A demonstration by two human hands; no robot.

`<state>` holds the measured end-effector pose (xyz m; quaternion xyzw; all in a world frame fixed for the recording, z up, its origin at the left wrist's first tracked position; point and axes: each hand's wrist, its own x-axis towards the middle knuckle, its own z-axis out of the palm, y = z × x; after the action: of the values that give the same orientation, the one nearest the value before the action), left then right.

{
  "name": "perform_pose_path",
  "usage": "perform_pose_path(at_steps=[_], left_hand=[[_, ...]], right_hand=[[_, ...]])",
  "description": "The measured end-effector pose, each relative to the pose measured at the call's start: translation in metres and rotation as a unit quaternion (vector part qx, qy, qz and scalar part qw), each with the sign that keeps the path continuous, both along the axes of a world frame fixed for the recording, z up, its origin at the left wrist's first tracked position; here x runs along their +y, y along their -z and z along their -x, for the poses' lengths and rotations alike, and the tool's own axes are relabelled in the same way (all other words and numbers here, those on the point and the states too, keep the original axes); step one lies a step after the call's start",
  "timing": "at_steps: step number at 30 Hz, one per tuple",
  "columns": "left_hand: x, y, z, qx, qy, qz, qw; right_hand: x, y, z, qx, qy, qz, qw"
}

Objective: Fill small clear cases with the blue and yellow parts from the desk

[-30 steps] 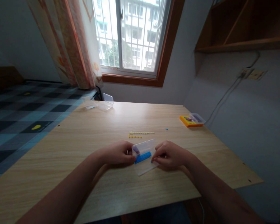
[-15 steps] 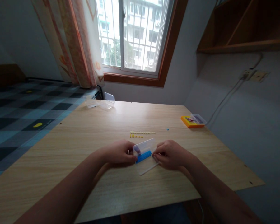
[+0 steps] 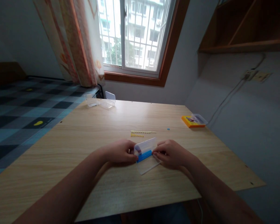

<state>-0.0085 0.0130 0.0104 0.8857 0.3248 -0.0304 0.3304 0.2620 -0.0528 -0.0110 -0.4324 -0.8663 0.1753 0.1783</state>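
Observation:
A clear plastic box (image 3: 147, 169) with its lid raised is held low over the table in front of me. Inside it lies a blue strip (image 3: 144, 155) with a fine, bumpy pattern, perhaps a row of small blocks. My left hand (image 3: 122, 151) is closed on the box's left end, its thumb by the strip's left end. At the strip's right end, my right hand (image 3: 169, 154) is pinched shut; whatever sits between its fingertips is too small to make out. Beyond the box stand a row of tiny pale pieces (image 3: 143, 132) and a shorter row of yellow pieces (image 3: 137, 135).
Two small blue pieces (image 3: 168, 129) lie right of the rows. An orange and yellow box (image 3: 193, 122) with a clear lid sits at the table's right edge. Open clear containers (image 3: 107, 103) stand at the far left corner. A bed (image 3: 49, 105) adjoins the left side.
The right fingertips have shifted slightly at the strip's right end, and the strip's bumpy surface shows more clearly. The view has moved a little; both hands otherwise keep their places.

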Motion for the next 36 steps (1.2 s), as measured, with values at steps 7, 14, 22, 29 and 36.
perform_pose_path(at_steps=[7,14,22,29,36], left_hand=[[0.001,0.001,0.001,-0.012,0.006,-0.004,1.000],[-0.001,0.000,0.001,-0.004,-0.008,0.003,1.000],[0.001,0.002,0.000,-0.005,0.002,0.003,1.000],[0.000,0.000,0.000,-0.007,0.001,0.007,1.000],[-0.001,-0.002,0.000,-0.002,-0.009,0.001,1.000]], right_hand=[[-0.001,-0.003,-0.001,0.000,0.005,0.010,1.000],[-0.001,-0.004,0.002,-0.018,-0.012,0.009,1.000],[-0.002,-0.005,0.003,-0.028,-0.013,0.009,0.999],[0.000,-0.004,0.002,-0.017,-0.022,0.015,1.000],[-0.002,-0.008,-0.007,0.093,-0.006,-0.077,0.993]])
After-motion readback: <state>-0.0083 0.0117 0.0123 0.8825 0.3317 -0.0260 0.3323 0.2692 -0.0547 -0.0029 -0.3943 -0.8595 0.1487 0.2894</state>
